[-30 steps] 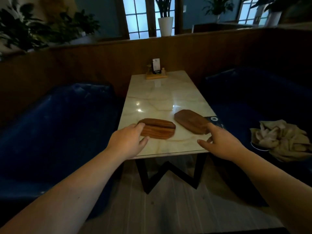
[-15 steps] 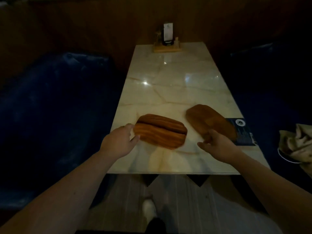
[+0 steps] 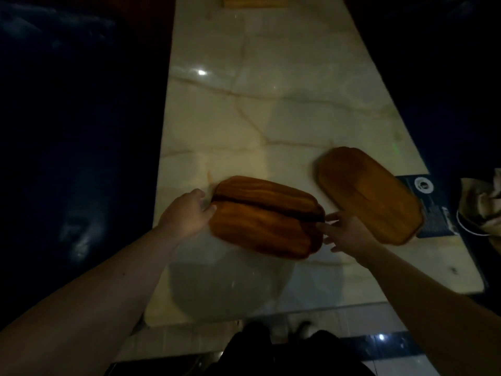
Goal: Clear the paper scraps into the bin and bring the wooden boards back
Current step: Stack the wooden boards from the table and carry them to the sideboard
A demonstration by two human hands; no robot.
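A pale marble tabletop [image 3: 271, 104] runs away from the camera between two dark blue seats, and most of the scene outside it is too dim to read. Two wooden boards lie near its close end. The nearer board [image 3: 267, 217], with a dark groove along its length, sits at a slight angle just ahead of the person. The left hand [image 3: 187, 215] meets its left end, thumb and fingertips against the rim, but whether the fingers reach under the wood is hidden. The right hand [image 3: 348, 233] is at the board's right end with fingers spread and loose; its fingertips [image 3: 322, 226] seem to touch the edge, though blur there makes the contact uncertain. Neither grip looks clenched around the board, which appears to rest flat on the tabletop.

The second board [image 3: 368, 195] lies to the right, tilted diagonally, apart from the first. Its far right end overlaps a dark blue printed card [image 3: 431, 204] at the tabletop's right edge; the print is too small to make out. A crumpled beige cloth [image 3: 485, 204] sits on the right seat, cut off by the frame. At the top edge only a sliver of a wooden holder [image 3: 254, 1] shows. A large shadow covers the near tabletop, and dark clothing fills the bottom of the view.
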